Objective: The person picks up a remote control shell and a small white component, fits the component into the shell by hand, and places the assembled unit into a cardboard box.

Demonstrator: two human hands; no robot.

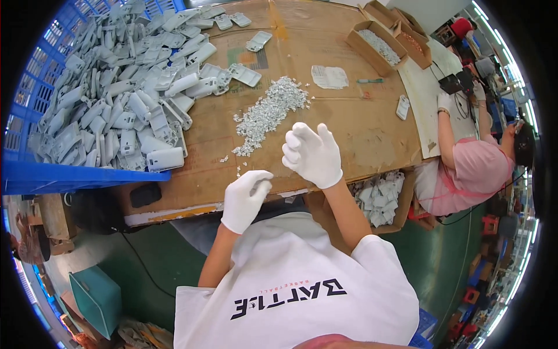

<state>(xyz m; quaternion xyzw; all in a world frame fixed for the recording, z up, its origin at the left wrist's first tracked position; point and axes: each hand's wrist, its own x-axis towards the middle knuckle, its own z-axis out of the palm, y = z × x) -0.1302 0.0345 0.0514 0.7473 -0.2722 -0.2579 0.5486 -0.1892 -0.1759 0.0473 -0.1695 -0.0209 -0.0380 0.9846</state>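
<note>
My left hand [247, 200], in a white glove, is above the table's near edge. Its fingers are curled toward the thumb, and anything between them is too small or hidden to make out. To its right and farther forward my right hand [314, 156], gloved too, is raised with fingers apart and nothing visible in it. Just beyond both hands lies a long heap of small pale-grey parts [270, 113], with a few loose ones near the left hand. White plastic housings [125, 107] are piled high on the left, several spilling onto the cardboard-covered table [349, 125].
A blue crate [87, 177] encloses the housings. Farther right lie a crumpled bag [329, 77], a thin green tool [370, 81] and one housing [402, 107]. Boxes of small parts [378, 47] stand at the back right. A box of white pieces [381, 200] sits below the table edge. A co-worker [468, 174] works at right.
</note>
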